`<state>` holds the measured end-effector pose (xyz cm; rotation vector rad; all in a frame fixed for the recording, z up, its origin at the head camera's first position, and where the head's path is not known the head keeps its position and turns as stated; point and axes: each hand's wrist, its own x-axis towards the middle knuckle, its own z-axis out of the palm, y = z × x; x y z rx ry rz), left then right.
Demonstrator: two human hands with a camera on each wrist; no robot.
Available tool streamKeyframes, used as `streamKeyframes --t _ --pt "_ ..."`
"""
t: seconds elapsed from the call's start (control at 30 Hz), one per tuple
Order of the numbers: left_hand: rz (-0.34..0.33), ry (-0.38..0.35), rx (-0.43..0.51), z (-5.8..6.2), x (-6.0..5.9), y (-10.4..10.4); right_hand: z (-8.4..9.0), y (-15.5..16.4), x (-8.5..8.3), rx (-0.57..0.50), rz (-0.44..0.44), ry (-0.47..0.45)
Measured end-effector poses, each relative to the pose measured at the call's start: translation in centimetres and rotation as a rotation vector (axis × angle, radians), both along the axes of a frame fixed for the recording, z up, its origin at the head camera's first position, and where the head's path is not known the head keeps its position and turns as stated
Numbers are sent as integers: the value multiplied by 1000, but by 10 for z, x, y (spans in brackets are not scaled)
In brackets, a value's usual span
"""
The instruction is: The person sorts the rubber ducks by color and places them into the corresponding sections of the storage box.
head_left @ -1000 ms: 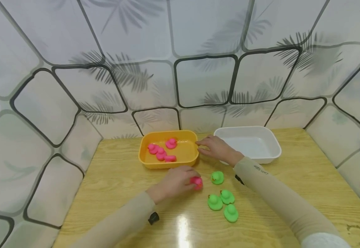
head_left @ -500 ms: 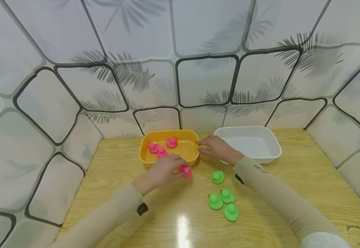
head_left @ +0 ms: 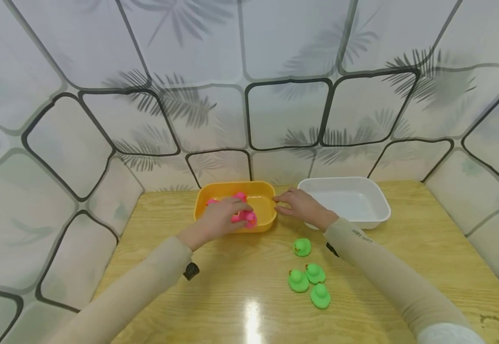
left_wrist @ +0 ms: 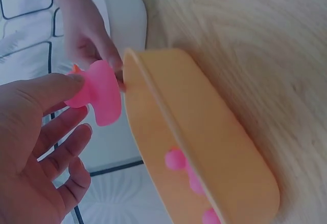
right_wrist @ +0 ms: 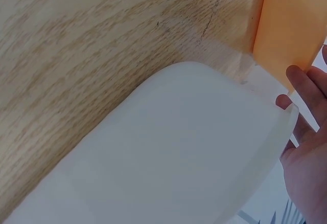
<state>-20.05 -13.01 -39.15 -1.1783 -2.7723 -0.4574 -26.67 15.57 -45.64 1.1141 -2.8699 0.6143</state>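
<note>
Having left the counter (head_left: 168, 296), the left hand (head_left: 219, 220) now pinches a pink duck (head_left: 249, 219) over the orange tub (head_left: 266, 224); the right hand (head_left: 303, 206), fingers relaxed, steadies its right rim.

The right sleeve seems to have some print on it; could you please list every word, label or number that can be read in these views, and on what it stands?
Right sleeve: small dark print, too small and blurred to read.
Orange tub, white tub, pink duck, green ducks, table: no text seen.
</note>
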Motion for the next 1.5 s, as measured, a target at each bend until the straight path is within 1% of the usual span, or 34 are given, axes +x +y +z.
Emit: streamKeyframes --t 0.17,0.27,0.43,0.53,0.67,0.8,0.93,1.17,1.3,1.37,1.5 --pt "23 -65 -3 2 -14 -6 0 0 1 -4 0 0" --pt "20 -103 13 1 -24 -10 0 1 1 -5 2 10" --pt "12 -105 42 -2 -41 -12 -1 1 0 -4 0 19" --pt "25 -127 32 -4 -50 -10 -2 1 0 1 -3 15" --pt "63 -187 14 -7 -59 -7 -2 0 0 5 -6 17" --pt "90 -214 6 -12 -67 -4 -2 0 -1 4 0 20" --pt "121 -236 -8 -19 -71 -3 -3 0 -1 13 0 16" --pt "155 -271 -35 -34 -74 0 -2 0 0 21 -11 2" --pt "172 -268 -63 -43 -77 3 -2 0 0 29 -21 -12" --pt "174 -250 -85 -46 -78 5 -2 0 0 32 -25 -16" --pt "167 -236 -112 -47 -78 6 -1 -1 -1 34 -25 -19"
